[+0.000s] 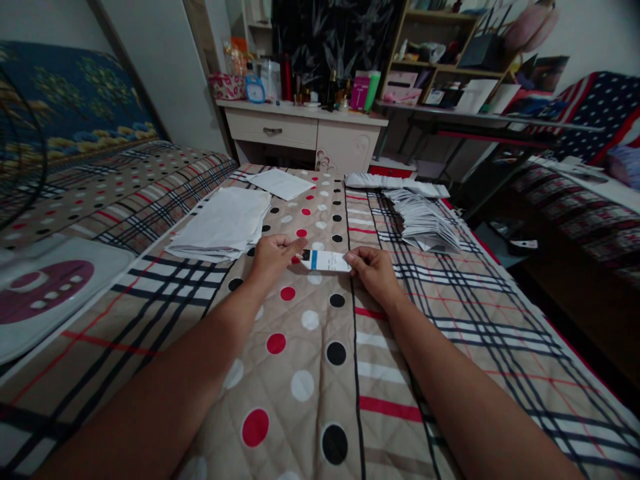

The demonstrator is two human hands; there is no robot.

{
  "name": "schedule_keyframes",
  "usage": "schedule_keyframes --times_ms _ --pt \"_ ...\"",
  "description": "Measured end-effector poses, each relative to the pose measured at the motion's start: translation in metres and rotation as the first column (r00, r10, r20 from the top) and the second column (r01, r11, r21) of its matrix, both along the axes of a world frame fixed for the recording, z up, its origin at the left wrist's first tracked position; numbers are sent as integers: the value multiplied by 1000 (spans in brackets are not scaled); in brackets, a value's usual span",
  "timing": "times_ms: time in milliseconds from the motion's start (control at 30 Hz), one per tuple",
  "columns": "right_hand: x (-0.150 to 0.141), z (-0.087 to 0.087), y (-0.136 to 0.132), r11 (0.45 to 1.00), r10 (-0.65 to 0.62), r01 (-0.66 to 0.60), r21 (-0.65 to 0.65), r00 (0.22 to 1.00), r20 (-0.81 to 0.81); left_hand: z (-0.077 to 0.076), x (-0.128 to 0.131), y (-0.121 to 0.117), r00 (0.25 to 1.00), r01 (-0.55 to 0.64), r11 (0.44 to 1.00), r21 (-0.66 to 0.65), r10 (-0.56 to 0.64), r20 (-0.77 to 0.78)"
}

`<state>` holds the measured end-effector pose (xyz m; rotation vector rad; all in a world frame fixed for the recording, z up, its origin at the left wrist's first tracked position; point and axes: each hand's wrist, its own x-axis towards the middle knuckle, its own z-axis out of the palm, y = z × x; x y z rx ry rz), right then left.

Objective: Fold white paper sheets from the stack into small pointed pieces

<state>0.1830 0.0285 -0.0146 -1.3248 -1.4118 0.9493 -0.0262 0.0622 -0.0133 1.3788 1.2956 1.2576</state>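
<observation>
A small white printed card (329, 261) with a blue band and a dark patch is held just over the polka-dot part of the bedspread (310, 320). My right hand (373, 272) pinches its right end between thumb and fingers. At the other end, my left hand (274, 259) is closed, thumb and fingers on the card's left edge. To the left lies a stack of white paper sheets (220, 223), with a single white sheet (283, 183) beyond it. A fanned pile of folded white papers (425, 220) rests to the right.
Behind that pile lies a long white packet (395, 183). A white plastic bag with a purple print (55, 287) sits at the left edge. Past the bed stand a white dresser (290, 130) with bottles and a blue clock (255, 89), and a dark-legged table (480, 127).
</observation>
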Motion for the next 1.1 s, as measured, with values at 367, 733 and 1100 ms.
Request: schedule_keyframes --times_ms 367,733,1100 --pt "-2 5 -2 999 -34 37 15 990 -138 9 14 -12 934 355 932 -81 -356 -5" --pt "-31 13 -14 997 70 -56 53 948 -311 -1 36 -22 968 124 992 26 -127 218" --pt "-34 5 -13 999 23 -7 45 928 -371 2 45 -32 983 44 994 97 -60 173"
